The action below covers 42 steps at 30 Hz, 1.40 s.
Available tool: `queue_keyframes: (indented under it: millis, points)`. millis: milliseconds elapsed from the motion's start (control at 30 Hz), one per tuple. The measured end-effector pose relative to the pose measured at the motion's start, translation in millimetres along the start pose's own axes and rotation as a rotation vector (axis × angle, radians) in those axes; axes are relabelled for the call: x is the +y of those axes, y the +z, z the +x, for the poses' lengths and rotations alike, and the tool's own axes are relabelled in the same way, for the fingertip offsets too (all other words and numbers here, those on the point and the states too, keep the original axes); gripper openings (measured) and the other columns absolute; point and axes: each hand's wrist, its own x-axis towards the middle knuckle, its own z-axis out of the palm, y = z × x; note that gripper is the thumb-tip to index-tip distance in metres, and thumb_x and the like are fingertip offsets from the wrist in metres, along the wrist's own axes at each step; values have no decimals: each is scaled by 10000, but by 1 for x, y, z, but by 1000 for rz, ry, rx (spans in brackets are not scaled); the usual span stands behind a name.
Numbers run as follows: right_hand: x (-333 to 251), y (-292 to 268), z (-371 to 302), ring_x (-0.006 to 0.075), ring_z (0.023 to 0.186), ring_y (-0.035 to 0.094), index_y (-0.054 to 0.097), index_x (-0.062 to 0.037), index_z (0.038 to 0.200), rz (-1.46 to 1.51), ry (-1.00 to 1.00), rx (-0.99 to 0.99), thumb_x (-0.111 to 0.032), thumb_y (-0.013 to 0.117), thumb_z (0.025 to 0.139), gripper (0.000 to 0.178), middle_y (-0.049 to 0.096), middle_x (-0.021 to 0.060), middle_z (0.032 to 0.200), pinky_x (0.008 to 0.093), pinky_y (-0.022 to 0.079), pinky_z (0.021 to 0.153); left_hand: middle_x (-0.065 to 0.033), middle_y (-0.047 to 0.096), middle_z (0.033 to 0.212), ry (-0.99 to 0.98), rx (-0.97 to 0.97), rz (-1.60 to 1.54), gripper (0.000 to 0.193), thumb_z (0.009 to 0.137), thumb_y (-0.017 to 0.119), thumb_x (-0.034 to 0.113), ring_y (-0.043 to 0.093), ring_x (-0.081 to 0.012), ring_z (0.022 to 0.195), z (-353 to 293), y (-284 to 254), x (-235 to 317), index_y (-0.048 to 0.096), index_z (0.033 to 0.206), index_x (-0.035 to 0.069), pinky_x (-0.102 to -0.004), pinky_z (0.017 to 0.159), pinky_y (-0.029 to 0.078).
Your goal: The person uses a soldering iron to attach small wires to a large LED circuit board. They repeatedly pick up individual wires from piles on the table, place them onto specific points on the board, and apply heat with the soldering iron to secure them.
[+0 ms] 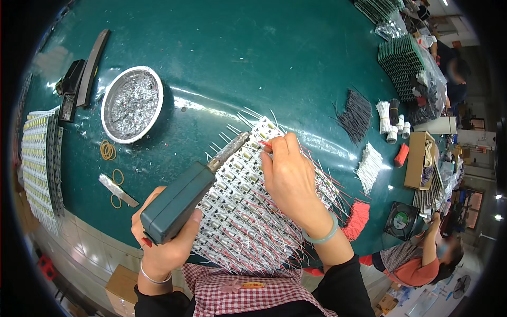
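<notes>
My left hand (168,248) is wrapped round a dark green soldering gun (177,203), whose metal tip reaches the upper part of a panel of small circuit boards (237,198). Close to that tip, my right hand (289,171) pinches a short red wire (265,143) against the panel's upper edge. Rows of small components cover the panel. Many red and white wires stick out from it, thickest toward its lower half. The fingertips of my right hand are partly hidden, and my wrist crosses over the panel's right side.
On the green table (237,63) stands a white-rimmed bowl of solder scraps (132,105). Rubber bands (108,150) lie below it. Bundles of black wires (355,117), white wires (369,168) and red wires (357,219) sit at right. Stacked panels (39,164) are far left. A co-worker (422,259) sits lower right.
</notes>
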Motion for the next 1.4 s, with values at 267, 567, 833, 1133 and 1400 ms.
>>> queue_keyframes:
  millis: [267, 567, 833, 1133, 1400]
  points:
    - [2, -1, 9, 334, 607, 639, 540, 23, 863, -82, 5, -16, -42, 619, 875, 104, 541, 180, 830, 424, 512, 522, -130, 669, 843, 21, 10, -9, 249, 694, 749, -16, 637, -191, 688, -1, 0, -6, 705, 933, -72, -288, 626, 495]
    - [7, 1, 9, 405, 696, 630, 561, 18, 931, 51, 126, -1, -111, 627, 915, 145, 585, 199, 908, 476, 509, 608, -133, 672, 847, 23, 17, -13, 250, 692, 752, -9, 643, -191, 685, -2, -1, -8, 706, 930, -72, -283, 619, 495]
    - [9, -14, 0, 363, 739, 600, 603, 8, 1063, 254, 101, 41, -44, 590, 943, 132, 558, 173, 921, 447, 475, 656, -132, 674, 856, -9, 0, -10, 252, 694, 749, -9, 643, -187, 689, -2, -1, -7, 706, 934, -73, -279, 620, 495]
    - [16, 4, -19, 255, 743, 589, 697, -21, 1089, 243, -119, 261, 59, 653, 818, 287, 620, 113, 865, 358, 486, 641, -148, 679, 883, 52, -21, -53, 253, 695, 745, -31, 648, -193, 706, -2, 3, -10, 699, 940, -78, -289, 627, 503]
    - [9, 13, -24, 234, 766, 606, 688, -14, 1020, 138, -149, 339, 75, 684, 731, 302, 629, 88, 879, 333, 500, 630, -148, 676, 862, 51, -38, -54, 217, 698, 744, -36, 640, -193, 694, -3, 6, -7, 697, 908, -67, -287, 623, 498]
